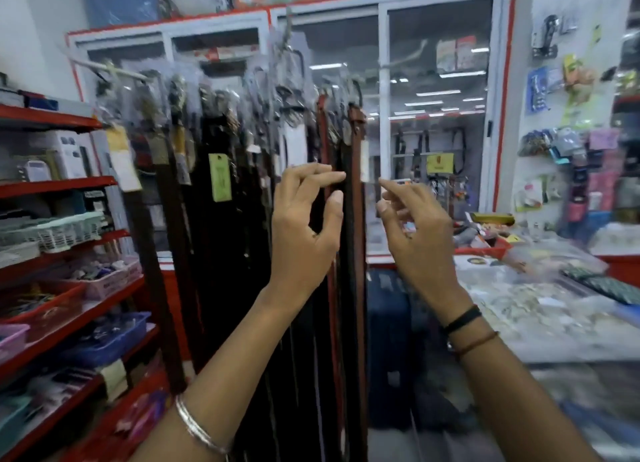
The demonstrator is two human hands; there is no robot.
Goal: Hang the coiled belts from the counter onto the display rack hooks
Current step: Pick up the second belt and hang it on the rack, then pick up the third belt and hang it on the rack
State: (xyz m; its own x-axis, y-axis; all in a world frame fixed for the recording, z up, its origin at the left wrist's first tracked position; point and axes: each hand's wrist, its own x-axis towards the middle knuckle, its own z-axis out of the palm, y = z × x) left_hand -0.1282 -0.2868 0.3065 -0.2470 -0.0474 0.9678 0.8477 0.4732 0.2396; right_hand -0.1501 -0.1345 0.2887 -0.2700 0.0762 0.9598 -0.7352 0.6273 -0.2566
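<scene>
A bangle [199,427] circled the left forearm at 7 o'clock. The left hand [304,226] was raised, fingers curled loosely in front of the hanging belts [356,219]; whether it pinched one, I cannot tell. The right hand [415,233], at 2 o'clock of it, was released and held nothing. The belts hung straight from the rack [114,68]. The counter [540,309] lay at 4 o'clock.

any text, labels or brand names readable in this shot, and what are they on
None can be read.
Green tag on a hanging belt: print too blurred.
Yellow sign behind the glass: a red mark shows, no legible words.
White tags among the belts: blurred.
Packets on the right wall: too small and blurred.
White box on the red shelf: markings unreadable.
</scene>
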